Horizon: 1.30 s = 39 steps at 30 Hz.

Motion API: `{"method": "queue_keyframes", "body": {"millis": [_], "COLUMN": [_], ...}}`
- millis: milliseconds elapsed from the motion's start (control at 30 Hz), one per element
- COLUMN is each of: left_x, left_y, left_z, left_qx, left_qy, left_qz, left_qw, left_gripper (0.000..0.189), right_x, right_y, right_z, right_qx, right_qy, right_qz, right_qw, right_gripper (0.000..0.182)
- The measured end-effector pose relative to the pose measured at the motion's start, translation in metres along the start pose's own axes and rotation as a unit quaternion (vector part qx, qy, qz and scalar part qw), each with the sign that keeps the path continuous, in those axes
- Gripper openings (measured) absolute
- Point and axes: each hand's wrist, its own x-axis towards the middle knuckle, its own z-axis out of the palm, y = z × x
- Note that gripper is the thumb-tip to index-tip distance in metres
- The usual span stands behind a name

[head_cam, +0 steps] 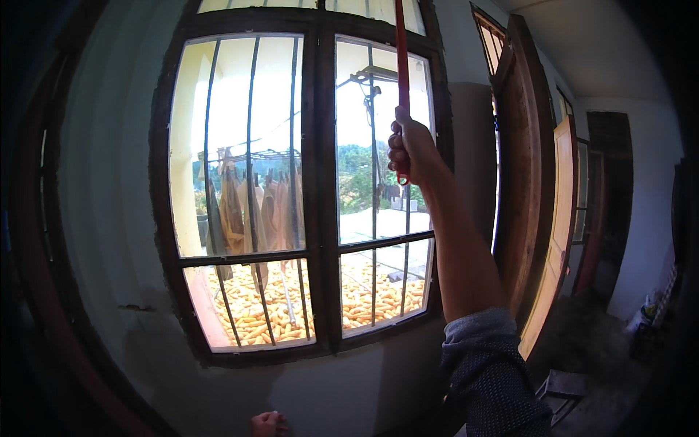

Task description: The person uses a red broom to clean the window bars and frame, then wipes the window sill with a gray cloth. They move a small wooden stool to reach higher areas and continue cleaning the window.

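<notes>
My right hand [412,147] is raised in front of the window and closed around the lower end of a long red handle [402,60]. A loop shows at the handle's tip, just below my fist. The handle runs upward out of the picture, so its far end is hidden. Behind it stands a dark wooden-framed window [322,180] with several vertical metal bars. Low at the bottom edge, my left hand [267,424] is partly visible near the wall, its fingers curled; I see nothing in it.
Outside the glass, many corn cobs [256,311] cover the ground and cloths [262,207] hang from a clip rack. To the right are an open wooden door [524,142], a lighter door [554,218] and a small stool [565,385]. Bags [650,311] lie farther right.
</notes>
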Motion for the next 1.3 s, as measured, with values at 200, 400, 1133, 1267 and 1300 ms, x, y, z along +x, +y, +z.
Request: {"method": "queue_keyframes", "body": {"millis": [200,400,1133,1267,1300], "left_x": [0.006,0.001,0.014,0.014,0.013], "left_y": [-0.010,-0.003,-0.031,-0.039,-0.037], "left_z": [-0.002,-0.001,0.019,0.024,0.027], "left_qx": [0.001,0.013,0.039,0.035,0.041], "left_qy": [0.005,0.002,-0.046,-0.058,-0.059], "left_qz": [-0.012,-0.035,-0.060,-0.069,-0.074], "left_qw": [1.000,0.999,0.996,0.995,0.995], "left_gripper": [0.033,0.033,0.033,0.035,0.036], "right_x": [-0.004,-0.019,-0.072,-0.106,-0.113], "right_y": [-0.011,-0.010,0.112,0.120,0.121], "right_z": [-0.012,-0.020,-0.137,-0.137,-0.140], "right_qx": [-0.076,-0.149,-0.574,-0.554,-0.543], "right_qy": [0.042,0.085,0.263,0.232,0.228], "right_qz": [-0.022,-0.046,-0.274,-0.221,-0.206], "right_qw": [0.996,0.984,0.726,0.768,0.782], "right_gripper": [0.036,0.038,0.042,0.038,0.037]}}
